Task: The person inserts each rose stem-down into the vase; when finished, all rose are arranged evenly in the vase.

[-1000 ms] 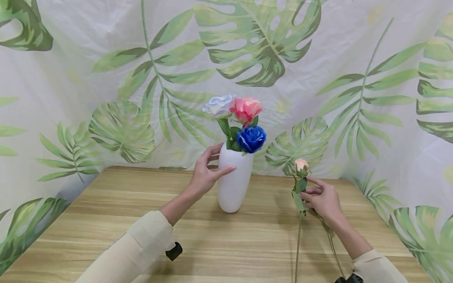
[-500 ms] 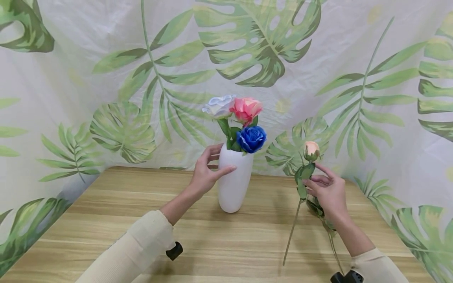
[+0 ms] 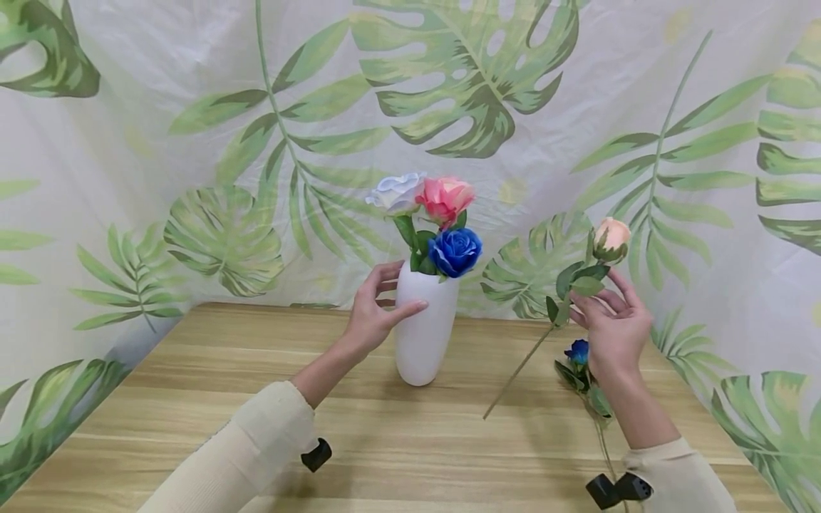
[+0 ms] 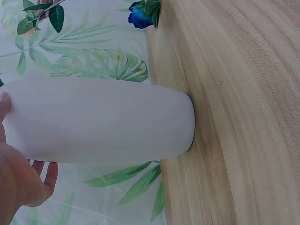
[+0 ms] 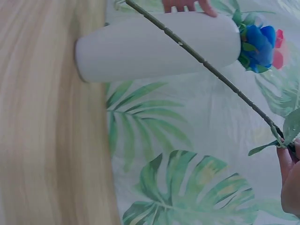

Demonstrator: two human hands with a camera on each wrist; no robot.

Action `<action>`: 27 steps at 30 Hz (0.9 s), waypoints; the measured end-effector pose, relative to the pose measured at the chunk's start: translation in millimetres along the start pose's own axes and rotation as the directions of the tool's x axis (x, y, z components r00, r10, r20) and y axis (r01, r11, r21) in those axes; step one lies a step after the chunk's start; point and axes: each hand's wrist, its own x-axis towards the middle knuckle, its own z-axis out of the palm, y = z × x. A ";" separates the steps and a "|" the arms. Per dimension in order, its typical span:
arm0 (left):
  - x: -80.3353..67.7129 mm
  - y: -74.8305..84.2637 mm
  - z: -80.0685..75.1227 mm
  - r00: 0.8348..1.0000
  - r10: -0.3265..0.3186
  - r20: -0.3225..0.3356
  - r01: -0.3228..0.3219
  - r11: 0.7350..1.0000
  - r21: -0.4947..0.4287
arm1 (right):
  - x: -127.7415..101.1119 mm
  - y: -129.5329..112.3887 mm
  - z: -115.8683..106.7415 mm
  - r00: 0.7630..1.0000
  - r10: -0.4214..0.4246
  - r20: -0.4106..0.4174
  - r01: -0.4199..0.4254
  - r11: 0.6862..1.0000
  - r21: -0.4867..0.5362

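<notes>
The left hand (image 3: 375, 308) curves its spread fingers and thumb around the upper part of the white vase (image 3: 426, 338); the vase stands on the counter (image 3: 244, 399) with a pale rose (image 3: 396, 193), a pink rose (image 3: 447, 199) and a blue rose (image 3: 456, 252) in it; the right hand (image 3: 617, 331) pinches the peach rose (image 3: 611, 239) by its leafy stem, bloom up, bare end slanting down leftward; another blue rose (image 3: 578, 351) lies beside the right forearm.
</notes>
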 end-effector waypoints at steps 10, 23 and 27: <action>0.3 -0.6 1.2 1.000 -0.004 -0.006 0.004 1.000 0.007 | 5.9 -7.9 18.9 0.984 -0.106 -0.140 0.141 0.953 0.267; -0.4 -1.9 1.1 1.000 0.006 -0.013 -0.006 1.000 0.008 | 9.1 -16.1 43.8 0.945 -0.150 -0.291 0.271 0.857 0.439; -0.5 -1.4 0.9 1.000 0.005 -0.011 -0.005 1.000 0.007 | 9.7 -15.7 46.2 0.938 -0.092 -0.334 0.250 0.848 0.468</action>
